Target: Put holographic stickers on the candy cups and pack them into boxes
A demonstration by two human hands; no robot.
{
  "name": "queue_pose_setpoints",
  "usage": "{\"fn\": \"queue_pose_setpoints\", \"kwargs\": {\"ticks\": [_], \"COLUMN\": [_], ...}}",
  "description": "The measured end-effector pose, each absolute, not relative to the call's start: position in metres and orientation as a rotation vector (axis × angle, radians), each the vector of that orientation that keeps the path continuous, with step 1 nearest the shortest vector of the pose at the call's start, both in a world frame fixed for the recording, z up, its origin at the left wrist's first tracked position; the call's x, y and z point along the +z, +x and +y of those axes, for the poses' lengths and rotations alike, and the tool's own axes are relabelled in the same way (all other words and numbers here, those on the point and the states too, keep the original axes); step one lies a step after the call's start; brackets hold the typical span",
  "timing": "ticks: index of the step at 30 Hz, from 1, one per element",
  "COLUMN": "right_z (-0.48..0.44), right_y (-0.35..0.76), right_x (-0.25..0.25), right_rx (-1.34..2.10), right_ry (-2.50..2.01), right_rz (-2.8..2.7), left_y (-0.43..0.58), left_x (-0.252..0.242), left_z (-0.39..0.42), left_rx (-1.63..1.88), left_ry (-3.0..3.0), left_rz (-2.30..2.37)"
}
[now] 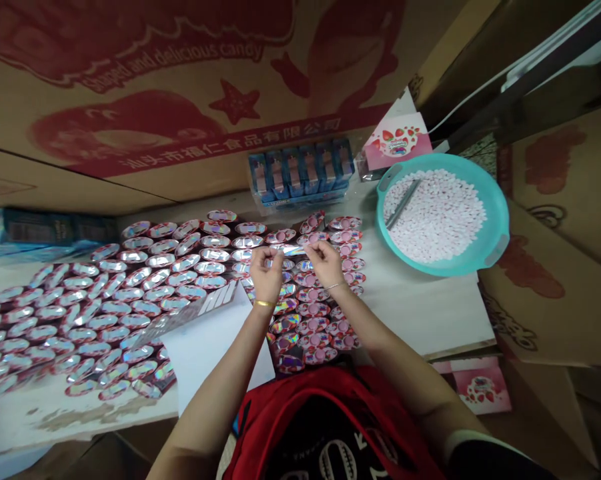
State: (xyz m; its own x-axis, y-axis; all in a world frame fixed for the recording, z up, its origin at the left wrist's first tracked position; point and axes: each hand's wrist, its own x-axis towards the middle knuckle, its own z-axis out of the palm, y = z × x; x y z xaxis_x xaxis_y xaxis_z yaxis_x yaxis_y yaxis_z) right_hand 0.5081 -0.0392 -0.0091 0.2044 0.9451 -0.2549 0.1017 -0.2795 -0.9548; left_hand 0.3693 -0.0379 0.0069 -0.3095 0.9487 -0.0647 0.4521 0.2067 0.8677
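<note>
My left hand [267,273] and my right hand [326,265] pinch the two ends of a narrow, shiny holographic strip [294,251], stretched level between them. Whether it is a sticker or a film is too small to tell. Under and around the hands stand rows of small oval containers [314,325], several with round pink pieces on top. To the left are many more oval containers [130,293] with silvery tops. Beside my left forearm, a sheet with pale strips [217,300] lies over white paper [205,353].
A teal basin [497,220] on the right holds small white-pink pieces and a grey metal tool [403,205]. Wrapped blue boxes [300,173] stand at the back against a large printed carton [180,87]. A pink strawberry box [397,140] sits behind the basin.
</note>
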Motion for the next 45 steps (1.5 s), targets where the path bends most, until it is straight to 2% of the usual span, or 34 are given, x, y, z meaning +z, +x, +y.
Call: {"fn": "queue_pose_setpoints", "kwargs": {"ticks": [8,13,20,23,25,29,31,33,35,37,41,45], "right_z": [0.012,0.011,0.011,0.01,0.006,-0.013,-0.026,-0.041,-0.056,-0.071,-0.094,-0.101], "right_y": [0.482,0.474,0.467,0.468,0.47,0.463,0.45,0.431,0.408,0.387,0.353,0.333], "right_x": [-0.017,-0.031,-0.044,-0.043,-0.039,-0.022,-0.012,-0.002,0.009,0.018,0.029,0.031], "right_rx": [0.709,0.631,0.646,0.629,0.619,0.622,0.673,0.747,0.816,0.863,0.88,0.907], "right_ry": [-1.935,-1.974,-2.01,-1.999,-1.958,-1.795,-1.681,-1.562,-1.45,-1.363,-1.25,-1.18], "right_rz": [-1.746,-1.914,-1.856,-1.845,-1.84,-1.789,-1.774,-1.795,-1.875,-2.006,-2.289,-2.486], "left_y": [0.356,0.357,0.363,0.366,0.354,0.276,0.22,0.173,0.144,0.136,0.148,0.154], "left_x": [-0.02,-0.03,-0.039,-0.02,0.006,0.062,0.079,0.083,0.075,0.061,0.042,0.043], "left_z": [-0.003,0.0,0.001,0.002,0.001,-0.014,-0.031,-0.056,-0.087,-0.118,-0.159,-0.165], "left_rx": [0.798,0.6,0.61,0.681,0.761,0.75,0.57,0.159,-0.173,-0.294,-0.129,0.074], "left_ry": [1.51,1.503,1.459,1.482,1.6,1.759,1.785,1.835,1.887,1.943,1.949,1.945], "left_rz": [2.27,2.345,2.445,2.407,2.188,1.848,1.96,2.005,1.966,1.945,2.01,1.982]}}
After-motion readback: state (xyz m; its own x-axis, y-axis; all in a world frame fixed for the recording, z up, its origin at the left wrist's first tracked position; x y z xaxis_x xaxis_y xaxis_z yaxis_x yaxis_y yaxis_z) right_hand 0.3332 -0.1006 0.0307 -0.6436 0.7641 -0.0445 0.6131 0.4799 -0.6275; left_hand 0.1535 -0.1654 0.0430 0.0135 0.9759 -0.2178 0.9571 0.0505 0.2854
